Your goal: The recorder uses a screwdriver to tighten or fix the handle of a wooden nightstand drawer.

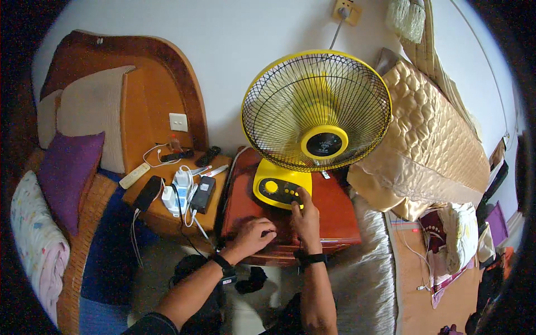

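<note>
A yellow table fan with a black wire cage stands on a dark red, glossy surface. My right hand reaches to the right side of its control panel, index finger stretched to the small yellow buttons. The thumb is near the base's front edge, and the other fingers are partly curled. Farther left on the panel is a round yellow knob. My left hand rests at the near edge of the red surface, fingers curled in, with no object visible in it. Each wrist wears a dark band.
On the left, a wooden nightstand carries a power strip, a black adapter, remotes and cables. A wall socket holds the plug above the fan. A gold quilted cover leans at right; a purple cushion lies far left.
</note>
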{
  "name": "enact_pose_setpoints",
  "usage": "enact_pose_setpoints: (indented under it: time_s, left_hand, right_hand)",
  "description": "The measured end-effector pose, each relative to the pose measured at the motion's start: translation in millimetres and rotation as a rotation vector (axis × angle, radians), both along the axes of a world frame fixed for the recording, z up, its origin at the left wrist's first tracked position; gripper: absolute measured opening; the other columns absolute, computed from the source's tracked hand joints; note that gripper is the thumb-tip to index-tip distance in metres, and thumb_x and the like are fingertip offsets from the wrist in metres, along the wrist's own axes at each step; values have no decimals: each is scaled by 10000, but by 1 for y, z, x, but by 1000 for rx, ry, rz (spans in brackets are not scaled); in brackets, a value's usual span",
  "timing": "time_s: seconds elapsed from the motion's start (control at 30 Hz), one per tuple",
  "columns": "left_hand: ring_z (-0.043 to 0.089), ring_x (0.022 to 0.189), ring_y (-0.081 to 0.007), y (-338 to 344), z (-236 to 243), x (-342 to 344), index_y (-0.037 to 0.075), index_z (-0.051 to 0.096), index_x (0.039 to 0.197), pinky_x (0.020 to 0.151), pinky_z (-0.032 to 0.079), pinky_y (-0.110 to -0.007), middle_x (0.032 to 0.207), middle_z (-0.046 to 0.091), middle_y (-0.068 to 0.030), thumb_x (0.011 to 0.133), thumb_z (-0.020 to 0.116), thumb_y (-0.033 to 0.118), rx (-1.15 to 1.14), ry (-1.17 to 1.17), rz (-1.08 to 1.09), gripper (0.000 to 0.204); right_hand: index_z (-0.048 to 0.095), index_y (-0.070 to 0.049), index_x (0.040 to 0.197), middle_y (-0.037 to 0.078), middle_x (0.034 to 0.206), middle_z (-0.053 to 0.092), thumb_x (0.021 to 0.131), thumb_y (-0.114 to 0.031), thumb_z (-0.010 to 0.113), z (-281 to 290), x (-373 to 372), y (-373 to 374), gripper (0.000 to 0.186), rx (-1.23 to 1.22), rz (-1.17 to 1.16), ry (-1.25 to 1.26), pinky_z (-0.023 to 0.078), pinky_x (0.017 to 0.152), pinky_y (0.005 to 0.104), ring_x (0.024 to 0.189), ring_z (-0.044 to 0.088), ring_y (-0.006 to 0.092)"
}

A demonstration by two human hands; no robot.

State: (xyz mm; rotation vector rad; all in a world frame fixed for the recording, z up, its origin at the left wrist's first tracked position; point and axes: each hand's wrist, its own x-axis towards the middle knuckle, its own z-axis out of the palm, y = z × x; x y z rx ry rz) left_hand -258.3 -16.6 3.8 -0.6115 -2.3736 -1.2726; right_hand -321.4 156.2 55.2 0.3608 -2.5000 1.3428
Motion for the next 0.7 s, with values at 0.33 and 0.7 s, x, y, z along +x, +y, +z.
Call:
enact_pose_setpoints:
  time_s: [0.33,0.7]
  left_hand:
    - [635,876,-326,0,4,0,23,672,905,777,509,-405,906,656,-135,840,679,143,-15,12,-11,137]
    - [599,833,-360,-2,5,2,1,611,848,742,499,-443,843,588,-160,818,685,181,-186,-23,41,197]
  right_hand:
    - [451,2,1360,262,1196,620,912,-103,602,5,1,1,485,40,42,67,517,844,443,1055,629,415]
    - [408,18,1400,269,1311,557,945,-123,568,-9,-8,-27,503,56,113,20,491,940,411,1180,578,391]
